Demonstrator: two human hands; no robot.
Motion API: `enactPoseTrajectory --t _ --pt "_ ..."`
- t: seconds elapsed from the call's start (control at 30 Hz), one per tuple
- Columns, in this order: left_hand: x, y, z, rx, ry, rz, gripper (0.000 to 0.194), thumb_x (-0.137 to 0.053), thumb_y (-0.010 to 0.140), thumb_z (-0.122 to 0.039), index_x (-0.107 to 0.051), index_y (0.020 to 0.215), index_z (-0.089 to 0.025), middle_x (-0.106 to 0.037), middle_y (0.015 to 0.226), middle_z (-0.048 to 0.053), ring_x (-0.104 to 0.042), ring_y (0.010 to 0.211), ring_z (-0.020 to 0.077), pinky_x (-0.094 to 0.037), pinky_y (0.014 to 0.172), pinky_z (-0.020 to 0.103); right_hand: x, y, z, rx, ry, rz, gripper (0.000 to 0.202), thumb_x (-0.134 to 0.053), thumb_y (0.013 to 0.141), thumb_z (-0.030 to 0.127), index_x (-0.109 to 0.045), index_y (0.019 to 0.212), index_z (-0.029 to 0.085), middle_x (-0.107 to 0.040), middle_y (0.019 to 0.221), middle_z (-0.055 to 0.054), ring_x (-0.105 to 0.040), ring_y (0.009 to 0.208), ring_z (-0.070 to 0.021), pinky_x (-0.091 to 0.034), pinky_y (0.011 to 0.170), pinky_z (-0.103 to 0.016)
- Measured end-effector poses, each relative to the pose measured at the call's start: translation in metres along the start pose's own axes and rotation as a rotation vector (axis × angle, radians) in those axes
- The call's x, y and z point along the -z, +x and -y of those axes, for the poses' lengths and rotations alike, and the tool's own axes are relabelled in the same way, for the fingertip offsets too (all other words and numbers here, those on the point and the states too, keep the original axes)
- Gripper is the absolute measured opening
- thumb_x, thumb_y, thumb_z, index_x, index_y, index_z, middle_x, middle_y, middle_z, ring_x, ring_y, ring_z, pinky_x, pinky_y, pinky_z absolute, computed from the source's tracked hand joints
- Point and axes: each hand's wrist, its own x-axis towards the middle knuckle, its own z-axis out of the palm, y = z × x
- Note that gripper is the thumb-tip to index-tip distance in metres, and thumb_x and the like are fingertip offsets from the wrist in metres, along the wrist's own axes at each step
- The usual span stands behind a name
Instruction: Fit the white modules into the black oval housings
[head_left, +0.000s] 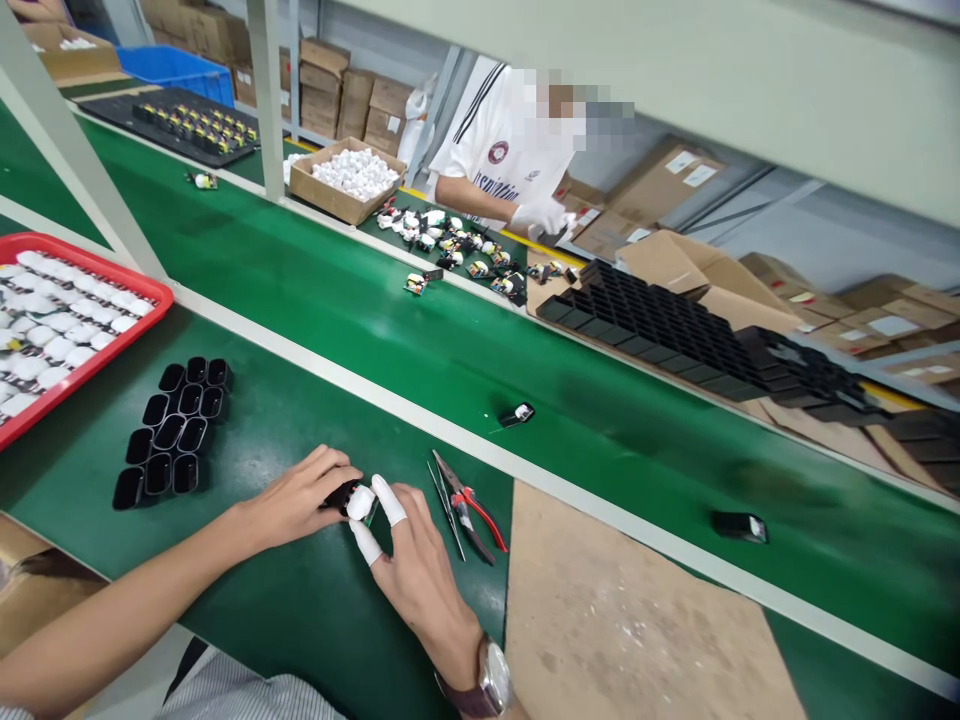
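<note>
Pinches case (340, 496) in left grip (304, 500), white-topped board (361, 503) in right grip (420, 555); from case, cups (169, 432) at 10 o'clock, pliers (459, 496) at 3.

The single head-worn camera looked forward and down. The bench (315, 610) lay close below, the belt (600, 460) beyond it.

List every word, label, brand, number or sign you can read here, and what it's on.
"nspiration", roughly: on the white shirt; start of the word unclear.
Shirt crest: too small to read.
Carton labels: too blurred to read.
Watch: any markings too blurred to read.
No other text is readable.
</note>
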Motion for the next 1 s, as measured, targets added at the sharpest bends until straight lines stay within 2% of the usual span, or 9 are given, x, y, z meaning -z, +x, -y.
enactPoseTrajectory --t 0.37,0.47,0.57,0.7,0.87,1.0 --pt "-0.002 0.000 0.001 -0.011 -0.006 0.019 0.043 -0.069 0.098 -0.015 -0.053 0.137 -0.022 -0.058 0.124 0.011 -0.057 0.113 0.0274 -0.056 0.097 0.043 0.008 0.009 0.007 0.002 -0.023 0.107 0.045 -0.045 0.103 0.010 -0.047 0.148 0.014 -0.065 0.123 -0.017 -0.062 0.114 -0.0315 -0.064 0.091 -0.050" --pt "-0.001 0.000 -0.001 -0.017 -0.021 0.011 0.043 -0.066 0.097 -0.013 -0.054 0.137 -0.022 -0.060 0.123 0.011 -0.058 0.111 0.0266 -0.057 0.096 0.042 0.003 0.008 0.005 -0.016 -0.020 0.073 0.044 -0.050 0.105 0.015 -0.047 0.149 0.016 -0.067 0.123 -0.016 -0.064 0.114 -0.0305 -0.064 0.091 -0.048" --pt "0.001 0.001 -0.003 0.007 -0.077 0.007 0.044 -0.068 0.096 -0.014 -0.054 0.137 -0.023 -0.062 0.123 0.010 -0.060 0.111 0.0264 -0.057 0.095 0.041 -0.003 0.003 0.000 0.002 0.022 -0.002 0.049 -0.060 0.104 0.018 -0.046 0.151 0.017 -0.068 0.131 -0.017 -0.065 0.122 -0.0304 -0.064 0.096 -0.048" --pt "0.000 0.002 -0.003 0.016 -0.148 -0.007 0.043 -0.072 0.095 -0.019 -0.056 0.136 -0.023 -0.066 0.119 0.009 -0.063 0.108 0.0257 -0.059 0.093 0.040 -0.009 -0.004 -0.006 0.087 0.051 -0.055 0.037 -0.062 0.103 0.013 -0.058 0.139 0.020 -0.067 0.139 -0.016 -0.065 0.126 -0.0298 -0.064 0.097 -0.050" --pt "-0.003 0.003 0.002 0.028 -0.182 -0.019 0.039 -0.070 0.097 -0.018 -0.058 0.134 -0.022 -0.067 0.119 0.010 -0.065 0.110 0.0256 -0.059 0.094 0.040 -0.017 0.002 -0.002 0.067 0.029 -0.053 0.025 -0.065 0.103 0.022 -0.065 0.128 0.019 -0.067 0.137 -0.016 -0.064 0.126 -0.0307 -0.063 0.100 -0.051" --pt "-0.004 0.001 0.005 0.033 -0.170 -0.037 0.046 -0.076 0.093 -0.021 -0.059 0.135 -0.022 -0.069 0.122 0.011 -0.066 0.112 0.0272 -0.060 0.096 0.043 -0.023 0.005 -0.001 0.070 0.055 -0.027 0.027 -0.063 0.105 0.023 -0.063 0.132 0.019 -0.065 0.141 -0.016 -0.064 0.127 -0.0291 -0.062 0.101 -0.049"
